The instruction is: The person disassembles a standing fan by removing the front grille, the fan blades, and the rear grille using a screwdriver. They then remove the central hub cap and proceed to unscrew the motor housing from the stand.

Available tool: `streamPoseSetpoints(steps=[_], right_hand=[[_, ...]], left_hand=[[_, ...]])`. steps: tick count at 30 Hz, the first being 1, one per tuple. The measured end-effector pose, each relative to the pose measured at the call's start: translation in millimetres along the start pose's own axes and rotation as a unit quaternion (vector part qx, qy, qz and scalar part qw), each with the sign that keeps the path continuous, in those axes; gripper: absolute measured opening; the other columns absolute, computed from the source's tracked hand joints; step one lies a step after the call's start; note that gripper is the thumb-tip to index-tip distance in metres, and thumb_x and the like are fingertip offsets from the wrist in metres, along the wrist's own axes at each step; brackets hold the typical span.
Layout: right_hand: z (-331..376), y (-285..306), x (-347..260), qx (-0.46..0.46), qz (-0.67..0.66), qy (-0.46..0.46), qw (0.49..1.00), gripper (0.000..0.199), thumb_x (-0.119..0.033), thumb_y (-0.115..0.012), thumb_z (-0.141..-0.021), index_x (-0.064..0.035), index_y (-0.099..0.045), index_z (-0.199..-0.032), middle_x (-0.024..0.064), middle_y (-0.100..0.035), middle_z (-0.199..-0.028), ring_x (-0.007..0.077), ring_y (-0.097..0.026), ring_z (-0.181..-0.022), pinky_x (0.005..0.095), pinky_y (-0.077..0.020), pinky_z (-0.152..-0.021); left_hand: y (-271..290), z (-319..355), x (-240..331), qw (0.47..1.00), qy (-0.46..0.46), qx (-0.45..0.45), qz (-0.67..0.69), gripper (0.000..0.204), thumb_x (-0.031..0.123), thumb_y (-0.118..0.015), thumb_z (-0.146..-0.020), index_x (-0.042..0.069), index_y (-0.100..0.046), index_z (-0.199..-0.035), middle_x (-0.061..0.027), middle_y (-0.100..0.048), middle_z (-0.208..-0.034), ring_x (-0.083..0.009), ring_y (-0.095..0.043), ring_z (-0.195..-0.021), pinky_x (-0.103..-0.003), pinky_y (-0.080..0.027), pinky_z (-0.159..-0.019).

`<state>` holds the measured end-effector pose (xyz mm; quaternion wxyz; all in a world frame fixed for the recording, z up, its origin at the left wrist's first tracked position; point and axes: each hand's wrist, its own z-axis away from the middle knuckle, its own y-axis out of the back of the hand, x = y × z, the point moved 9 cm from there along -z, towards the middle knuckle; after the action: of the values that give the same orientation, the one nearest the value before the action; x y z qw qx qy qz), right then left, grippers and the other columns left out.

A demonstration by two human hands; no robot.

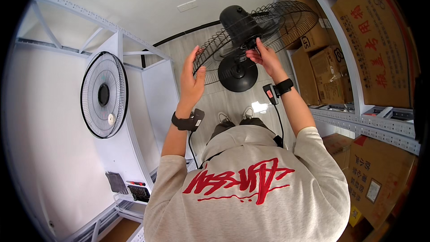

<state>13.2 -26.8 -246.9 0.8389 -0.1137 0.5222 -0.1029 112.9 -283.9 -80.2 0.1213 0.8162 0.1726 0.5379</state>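
A black standing fan (238, 26) rises in front of me on a round base (238, 79), its motor housing facing up toward me. Its wire guard (298, 20) spreads out to both sides of the housing. My left hand (193, 78) is cupped at the guard's left rim, thumb apart from the straight fingers. My right hand (267, 60) closes on the fan at its neck, just below the housing, with the thumb pointing up; the exact part under those fingertips is partly hidden.
Left, a round front guard (104, 95) lies on a white shelf (58, 152), a small white round piece (111, 118) on it. Nearer are a dark flat tray (116, 182) and a black bit set (139, 193). Cardboard boxes (376, 40) fill the metal rack (345, 31) at right.
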Motion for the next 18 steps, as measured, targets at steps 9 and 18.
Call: streamPoseSetpoints(steps=[9, 18], right_hand=[[-0.8, -1.2, -3.5, 0.018, 0.036, 0.003, 0.999, 0.057, -0.047, -0.074, -0.087, 0.0044, -0.057, -0.107, 0.0094, -0.066, -0.091, 0.0128, -0.067, -0.078, 0.0255, -0.0554, -0.072], [13.4, 7.5, -37.4, 0.14, 0.315, 0.235, 0.909, 0.072, -0.046, -0.085, -0.073, 0.006, -0.056, -0.114, 0.0076, -0.064, -0.088, 0.0159, -0.063, -0.081, 0.0293, -0.0525, -0.075]], left_hand=[[1.6, 3.0, 0.1, 1.0, -0.003, 0.005, -0.015, 0.049, 0.027, -0.049, -0.103, 0.003, -0.042, -0.145, -0.0128, -0.055, -0.137, -0.0229, -0.052, -0.126, -0.035, -0.036, -0.108], [0.6, 2.0, -1.6, 1.0, 0.0, 0.005, -0.017, 0.049, 0.028, -0.049, -0.103, 0.003, -0.042, -0.144, -0.0128, -0.055, -0.137, -0.023, -0.052, -0.126, -0.035, -0.037, -0.108]])
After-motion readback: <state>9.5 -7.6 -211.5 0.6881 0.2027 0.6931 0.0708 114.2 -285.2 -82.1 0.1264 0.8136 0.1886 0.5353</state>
